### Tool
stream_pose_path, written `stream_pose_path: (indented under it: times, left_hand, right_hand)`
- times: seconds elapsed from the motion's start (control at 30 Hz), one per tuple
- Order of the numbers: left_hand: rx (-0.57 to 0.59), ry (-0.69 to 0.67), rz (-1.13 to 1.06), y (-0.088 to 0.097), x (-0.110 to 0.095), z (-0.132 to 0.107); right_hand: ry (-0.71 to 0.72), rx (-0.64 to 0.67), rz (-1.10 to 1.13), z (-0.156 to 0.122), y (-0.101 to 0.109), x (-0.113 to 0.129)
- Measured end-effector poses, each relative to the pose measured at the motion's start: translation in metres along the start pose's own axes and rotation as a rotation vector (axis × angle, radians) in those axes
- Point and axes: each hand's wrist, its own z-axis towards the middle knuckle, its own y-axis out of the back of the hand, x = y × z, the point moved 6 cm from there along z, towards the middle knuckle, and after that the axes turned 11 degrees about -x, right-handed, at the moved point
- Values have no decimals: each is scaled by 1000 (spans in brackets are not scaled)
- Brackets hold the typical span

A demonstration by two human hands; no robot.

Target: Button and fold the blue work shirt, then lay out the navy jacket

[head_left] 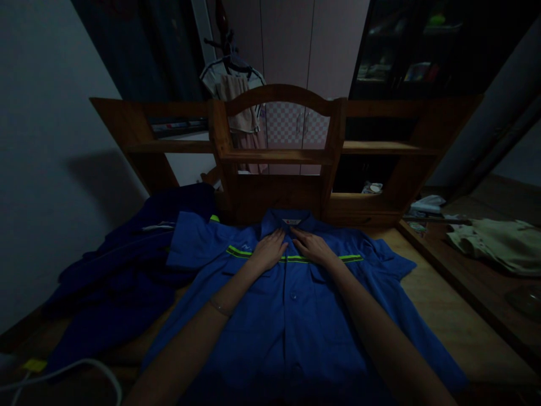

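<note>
A blue short-sleeved work shirt (264, 304) lies spread front side up on a wooden surface, its collar at the far end and a yellow-green stripe across the chest. My left hand (269, 249) rests flat on the upper chest, just left of the front opening below the collar. Opposite it, my right hand (313, 246) lies on the cloth with fingers stretched toward the collar (310, 216). Neither hand visibly grips the fabric. A white label (291, 221) shows inside the neck.
Dark blue clothing (122, 276) is heaped at the left. A wooden shelf frame (279, 156) stands behind the shirt. Pale folded cloth (501, 242) lies on the right-hand surface. A white cable (91, 362) loops at the lower left. Clothes hang on a stand (222, 22) behind.
</note>
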Motion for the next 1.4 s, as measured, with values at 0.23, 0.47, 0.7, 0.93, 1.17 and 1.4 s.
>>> stream_pose_path:
  times: [0.23, 0.47, 0.7, 0.93, 1.17, 1.4]
  left_hand:
    - [-112, 11, -56, 15, -10, 0]
    - [-737, 613, -265, 60, 37, -6]
    - [-583, 1043, -842, 15, 96, -17]
    - [-259, 1025, -1281, -1, 60, -3]
    - [-257, 998, -1347, -5, 52, 3]
    - [-257, 947, -1230, -7, 58, -3]
  right_hand:
    - [5, 20, 0, 2, -4, -2]
    - [-5, 14, -1, 2, -4, -3]
    - [-16, 20, 3, 1, -4, -4]
    - [-34, 29, 3, 2, -5, -4]
    - [-44, 29, 16, 2, -8, -6]
    - [-51, 22, 12, 1, -6, -6]
